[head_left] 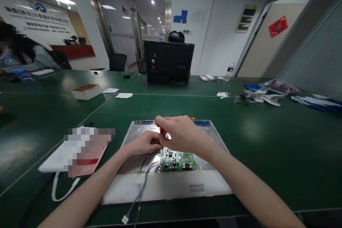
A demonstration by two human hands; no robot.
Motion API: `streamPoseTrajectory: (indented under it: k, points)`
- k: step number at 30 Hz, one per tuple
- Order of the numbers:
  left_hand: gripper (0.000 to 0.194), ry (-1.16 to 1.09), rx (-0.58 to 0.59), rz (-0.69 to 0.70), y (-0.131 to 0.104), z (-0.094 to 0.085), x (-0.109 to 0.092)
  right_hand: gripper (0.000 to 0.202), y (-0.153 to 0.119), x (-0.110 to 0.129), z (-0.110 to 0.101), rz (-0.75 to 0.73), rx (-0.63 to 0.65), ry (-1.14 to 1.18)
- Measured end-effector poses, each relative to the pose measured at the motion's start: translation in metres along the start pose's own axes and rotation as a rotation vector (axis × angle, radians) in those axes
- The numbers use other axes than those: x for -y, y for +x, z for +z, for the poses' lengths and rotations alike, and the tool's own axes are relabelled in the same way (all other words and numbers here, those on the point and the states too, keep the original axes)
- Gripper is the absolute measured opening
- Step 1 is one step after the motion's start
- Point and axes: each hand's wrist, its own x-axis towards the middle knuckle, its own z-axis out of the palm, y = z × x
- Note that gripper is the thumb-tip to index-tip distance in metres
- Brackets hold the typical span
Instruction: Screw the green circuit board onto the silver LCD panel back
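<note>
My right hand is closed around a screwdriver with a red and black handle, its shaft pointing down. The tip is near the upper left corner of a green circuit board. Beside it, my left hand has its fingers pinched together at that corner; what they hold is hidden. The board lies on the metal back of a flat display panel, which has a blue strip along its far edge. Grey cables run from the board's left side over the panel's near edge, ending in a white connector.
A white device and pink phone with a white cable lie at left. Farther back are an open box, papers and a black monitor housing. Loose parts and bags lie at right. Another person sits far left.
</note>
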Motion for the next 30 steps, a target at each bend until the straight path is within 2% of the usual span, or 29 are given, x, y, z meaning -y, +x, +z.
streamPoseTrajectory:
  k: [5,10,18,24,30]
  points:
    - [0.009,0.033,-0.004,-0.001,-0.0005,-0.0011,-0.0009,0.020,0.0014,-0.0030,0.0015,0.000,-0.004,-0.023]
    - [0.010,-0.010,0.019,-0.026,-0.0004,-0.0006,-0.0008,0.014,0.0022,-0.0036,0.0037,0.006,-0.013,-0.025]
    - [0.006,-0.052,0.031,-0.008,0.0002,-0.0006,-0.0007,0.016,0.0015,-0.0017,0.0027,0.013,-0.007,-0.005]
    - [0.008,0.005,0.008,-0.004,-0.0005,-0.0013,0.0008,0.021,0.0027,-0.0055,0.0032,0.012,-0.001,-0.015]
    - [0.010,-0.002,0.034,-0.021,0.0000,-0.0007,0.0013,0.015,0.0026,-0.0046,0.0039,0.043,-0.004,-0.038]
